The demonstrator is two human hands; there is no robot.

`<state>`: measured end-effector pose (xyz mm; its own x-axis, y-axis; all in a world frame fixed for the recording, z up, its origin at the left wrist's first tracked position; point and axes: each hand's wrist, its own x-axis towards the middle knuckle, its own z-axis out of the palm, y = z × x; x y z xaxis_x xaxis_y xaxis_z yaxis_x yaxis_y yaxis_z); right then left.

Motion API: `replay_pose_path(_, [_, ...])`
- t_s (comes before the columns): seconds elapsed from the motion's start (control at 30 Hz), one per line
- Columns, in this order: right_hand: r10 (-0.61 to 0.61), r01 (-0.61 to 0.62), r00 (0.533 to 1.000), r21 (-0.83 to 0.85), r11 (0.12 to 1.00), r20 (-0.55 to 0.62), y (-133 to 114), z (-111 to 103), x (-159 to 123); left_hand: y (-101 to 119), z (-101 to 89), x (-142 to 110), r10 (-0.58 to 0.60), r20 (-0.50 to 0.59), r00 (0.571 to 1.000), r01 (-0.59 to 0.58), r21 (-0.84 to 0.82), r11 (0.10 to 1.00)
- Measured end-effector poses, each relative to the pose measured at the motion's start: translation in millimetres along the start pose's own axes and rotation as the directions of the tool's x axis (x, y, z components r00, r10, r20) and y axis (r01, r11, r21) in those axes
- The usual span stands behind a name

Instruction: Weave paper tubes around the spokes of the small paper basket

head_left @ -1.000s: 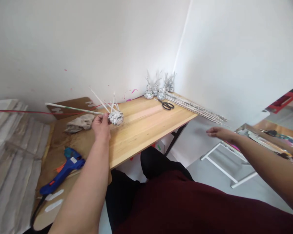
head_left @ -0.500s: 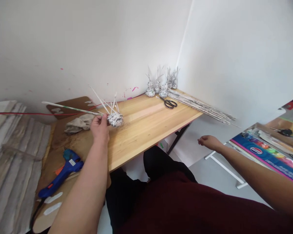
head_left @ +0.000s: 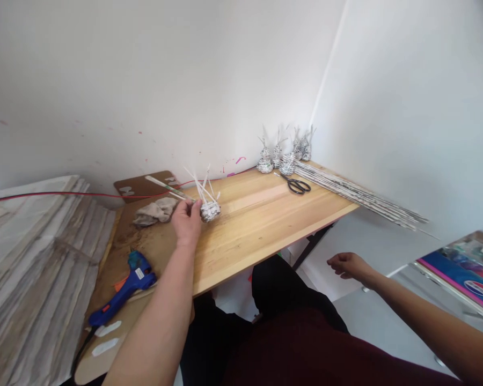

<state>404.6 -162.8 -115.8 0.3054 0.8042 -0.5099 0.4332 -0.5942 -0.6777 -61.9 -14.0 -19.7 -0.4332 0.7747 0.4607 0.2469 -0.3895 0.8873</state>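
Over the wooden table, my left hand [head_left: 187,219] pinches a small round weave of rolled newspaper strips [head_left: 210,210]. Several short strip ends stick up from it, and a longer paper stick [head_left: 164,185] points up and left past my fingers. My right hand [head_left: 349,266] is in the air off the table's right side, fingers curled together, with nothing visible in them. At the back corner stand several gourd-shaped woven paper pieces [head_left: 265,161]. In front of them lie black-handled scissors [head_left: 298,185], beside a bundle of long rolled paper sticks [head_left: 356,197].
A blue glue gun [head_left: 121,295] lies on the brown board at the left, near a crumpled rag [head_left: 155,212]. Stacked paper [head_left: 44,268] fills the far left. A red cord [head_left: 84,193] runs along the wall. A low stand with a colourful box [head_left: 462,276] is at the right.
My right hand has drawn slightly back and down, its fingers curling in. My left hand keeps hold of the weave, which has turned a little. The view has shifted left.
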Motion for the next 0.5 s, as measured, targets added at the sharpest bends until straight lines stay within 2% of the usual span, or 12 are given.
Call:
replay_pose_path(0.17, [0.054, -0.055, 0.998, 0.054, 0.997, 0.019, -0.7, 11.4, 1.3, 4.9, -0.4, -8.1, 0.128, 0.105, 0.986, -0.147, 0.206, 0.967])
replay_pose_path(0.3, [0.076, -0.078, 0.996, 0.056, 0.995, 0.035, -4.4, 18.5, 1.0, 5.9, 0.8, -10.3, 0.195, 0.136, 0.971, -0.224, 0.253, 0.941])
replay_pose_path(0.5, [0.055, -0.062, 0.994, 0.070, 0.996, 0.092, -6.1, 23.4, 3.7, 9.9, 1.4, -12.0, 0.215, 0.168, 0.962, -0.255, 0.274, 0.927])
